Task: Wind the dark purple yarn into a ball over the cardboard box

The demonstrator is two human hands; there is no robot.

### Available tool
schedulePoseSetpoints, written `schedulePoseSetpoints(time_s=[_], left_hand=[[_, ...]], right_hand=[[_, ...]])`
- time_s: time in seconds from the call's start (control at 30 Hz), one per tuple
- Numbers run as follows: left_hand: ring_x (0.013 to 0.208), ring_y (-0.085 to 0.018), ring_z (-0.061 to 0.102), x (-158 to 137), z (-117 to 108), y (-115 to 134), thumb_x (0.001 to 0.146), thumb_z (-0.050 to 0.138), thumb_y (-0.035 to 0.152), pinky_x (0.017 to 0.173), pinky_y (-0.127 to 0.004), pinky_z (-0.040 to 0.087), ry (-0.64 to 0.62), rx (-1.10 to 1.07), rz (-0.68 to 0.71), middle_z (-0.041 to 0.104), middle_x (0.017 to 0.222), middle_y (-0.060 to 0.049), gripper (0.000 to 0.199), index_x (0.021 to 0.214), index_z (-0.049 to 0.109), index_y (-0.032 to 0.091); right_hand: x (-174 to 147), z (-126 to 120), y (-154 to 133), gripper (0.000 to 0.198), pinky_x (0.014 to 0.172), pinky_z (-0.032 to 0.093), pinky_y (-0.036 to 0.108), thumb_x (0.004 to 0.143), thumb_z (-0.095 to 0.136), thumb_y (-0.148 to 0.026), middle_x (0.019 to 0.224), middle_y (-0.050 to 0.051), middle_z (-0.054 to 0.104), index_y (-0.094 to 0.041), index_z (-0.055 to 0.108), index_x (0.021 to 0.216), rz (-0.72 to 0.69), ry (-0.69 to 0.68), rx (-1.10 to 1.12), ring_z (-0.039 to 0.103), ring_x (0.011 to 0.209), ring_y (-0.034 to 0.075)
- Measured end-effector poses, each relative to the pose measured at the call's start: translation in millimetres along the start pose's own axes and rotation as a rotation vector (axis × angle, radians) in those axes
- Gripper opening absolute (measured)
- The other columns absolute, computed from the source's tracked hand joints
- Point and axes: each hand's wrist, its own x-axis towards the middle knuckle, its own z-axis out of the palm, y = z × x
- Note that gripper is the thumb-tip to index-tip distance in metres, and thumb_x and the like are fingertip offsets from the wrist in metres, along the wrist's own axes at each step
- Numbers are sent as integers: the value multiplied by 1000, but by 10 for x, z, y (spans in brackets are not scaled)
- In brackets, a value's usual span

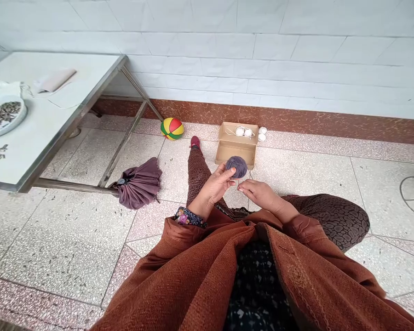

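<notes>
The left hand (221, 181) had its grip clamped on a greyish-purple yarn ball (236, 166), held up between the person's knees and, in the head view, overlapping the near edge of an open cardboard box (236, 152) on the floor (296, 170). The right hand (258, 193) was just beside it, fingers drawn together below the ball, though whether that grip pinched a strand was too small to tell. Two white balls (244, 132) lay in the box's far half, more white balls (261, 137) sat just right of it, and a colourful toy ball (172, 128) rested to its left near the wall.
</notes>
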Motion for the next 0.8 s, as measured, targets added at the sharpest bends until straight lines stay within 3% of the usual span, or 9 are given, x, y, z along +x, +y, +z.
schedulePoseSetpoints(time_s=[0.13,0.23,0.3,0.4,0.5,0.63,0.73,0.8], left_hand=[[98,-17,63,7,16,-30,69,88,33,82,-27,45,93,246,147,71,109,-4,55,116,62,21],[104,-20,61,6,55,-48,66,87,29,95,-33,44,32,305,190,70,109,-5,51,111,65,18],[101,-20,60,-11,84,-59,66,86,28,94,-33,44,-29,300,157,69,105,-5,47,107,66,17],[93,-19,60,-52,113,-80,69,83,30,85,-32,45,-141,198,27,68,102,-6,43,106,67,16],[90,-18,61,-71,114,-95,70,83,34,79,-31,46,-212,22,-57,68,107,-7,46,109,66,17],[96,-18,64,-21,81,-96,71,82,35,82,-33,51,-160,-108,-25,67,117,-7,53,118,61,21],[97,-16,63,42,36,-110,71,81,31,85,-31,51,-14,-51,51,66,115,-4,51,116,59,21],[99,-15,61,72,2,-128,68,82,24,89,-30,49,93,75,127,65,114,-3,54,116,58,21]], right_hand=[[47,-272,-179,31,79,53,31,110,46,-42,92,6,71,-24,71,101,-65,82,126,66,83,19],[140,-494,-199,31,77,51,33,106,54,-48,88,6,69,-25,72,95,17,220,175,63,81,20],[207,-567,-133,31,77,51,35,103,58,-50,86,6,68,-26,71,90,84,309,202,62,81,22],[260,-501,22,32,79,50,36,99,61,-53,83,5,66,-25,68,85,177,418,279,60,80,22],[220,-267,149,34,74,49,34,100,56,-54,79,3,63,-24,65,85,305,473,364,58,75,20],[89,57,166,39,72,50,32,102,48,-56,80,3,65,-23,64,88,370,348,385,59,75,20],[23,118,68,40,79,52,34,103,48,-54,86,5,69,-23,67,87,203,159,348,64,82,21],[25,35,-16,37,81,52,34,104,50,-51,89,6,70,-24,70,90,95,84,330,65,83,21]])
